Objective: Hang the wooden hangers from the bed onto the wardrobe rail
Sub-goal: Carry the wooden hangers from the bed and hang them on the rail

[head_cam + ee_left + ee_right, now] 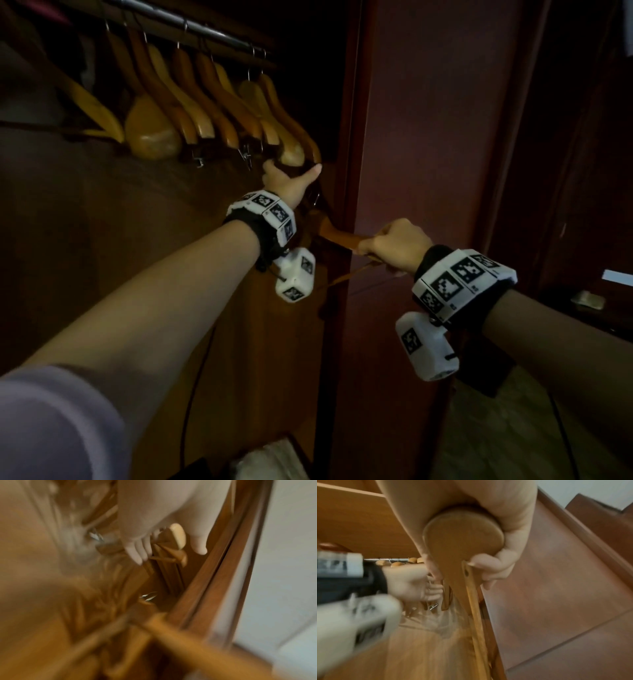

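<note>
We reach both bare arms forward, each wrist strapped with a black band of white marker tiles. Our left hand (291,183) is raised higher and further ahead, thumb spread wide from the fingers, which the left wrist view shows extended side by side. Our right hand (397,245) sits lower and to the right, knuckles up, its fingers (489,566) and thumb curled tight in a closed grip.

A row of honey-coloured wooden hangers (219,102) hangs by wire hooks from the steel wardrobe rail (191,25), their broad shoulder ends just above the left fingers (137,550). One more hanger (462,536) (same wood, rounded end) sits clasped inside the right fingers (489,563), its thin bar slanting away below them.
</note>
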A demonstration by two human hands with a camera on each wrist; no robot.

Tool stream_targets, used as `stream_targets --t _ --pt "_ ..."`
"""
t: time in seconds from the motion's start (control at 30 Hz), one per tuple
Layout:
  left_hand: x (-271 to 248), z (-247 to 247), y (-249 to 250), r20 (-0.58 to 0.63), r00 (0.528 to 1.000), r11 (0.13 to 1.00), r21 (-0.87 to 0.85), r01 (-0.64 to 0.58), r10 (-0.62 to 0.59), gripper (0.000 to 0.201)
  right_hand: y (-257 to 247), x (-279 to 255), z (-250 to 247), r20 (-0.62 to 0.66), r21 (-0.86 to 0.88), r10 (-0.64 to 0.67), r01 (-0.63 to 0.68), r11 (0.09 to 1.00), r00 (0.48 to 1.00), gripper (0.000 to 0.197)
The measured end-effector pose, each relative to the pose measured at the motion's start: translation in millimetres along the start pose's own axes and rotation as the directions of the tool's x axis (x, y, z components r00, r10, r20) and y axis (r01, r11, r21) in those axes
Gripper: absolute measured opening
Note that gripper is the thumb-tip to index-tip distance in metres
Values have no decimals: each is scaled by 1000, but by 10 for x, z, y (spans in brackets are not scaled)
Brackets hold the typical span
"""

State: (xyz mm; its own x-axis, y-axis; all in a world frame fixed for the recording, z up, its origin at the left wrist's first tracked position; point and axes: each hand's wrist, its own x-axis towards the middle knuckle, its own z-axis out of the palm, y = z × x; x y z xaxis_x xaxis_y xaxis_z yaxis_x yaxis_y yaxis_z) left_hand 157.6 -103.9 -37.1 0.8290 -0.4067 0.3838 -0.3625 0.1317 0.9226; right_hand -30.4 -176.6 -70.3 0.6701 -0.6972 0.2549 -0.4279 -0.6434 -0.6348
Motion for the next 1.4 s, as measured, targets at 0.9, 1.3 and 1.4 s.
stream_targets --t 0.9,1.3,1.4 --pt "184 -733 281 139 980 945 -275 177 -144 20 -986 333 203 -385 -144 -212 168 975 898 53" --pt "123 -918 246 119 991 979 -187 86 -64 27 -1482 819 128 -425 -186 -260 198 962 867 49" --pt "105 -893 248 107 992 981 -173 88 -70 27 -1546 951 126 -437 -182 -257 195 964 862 49"
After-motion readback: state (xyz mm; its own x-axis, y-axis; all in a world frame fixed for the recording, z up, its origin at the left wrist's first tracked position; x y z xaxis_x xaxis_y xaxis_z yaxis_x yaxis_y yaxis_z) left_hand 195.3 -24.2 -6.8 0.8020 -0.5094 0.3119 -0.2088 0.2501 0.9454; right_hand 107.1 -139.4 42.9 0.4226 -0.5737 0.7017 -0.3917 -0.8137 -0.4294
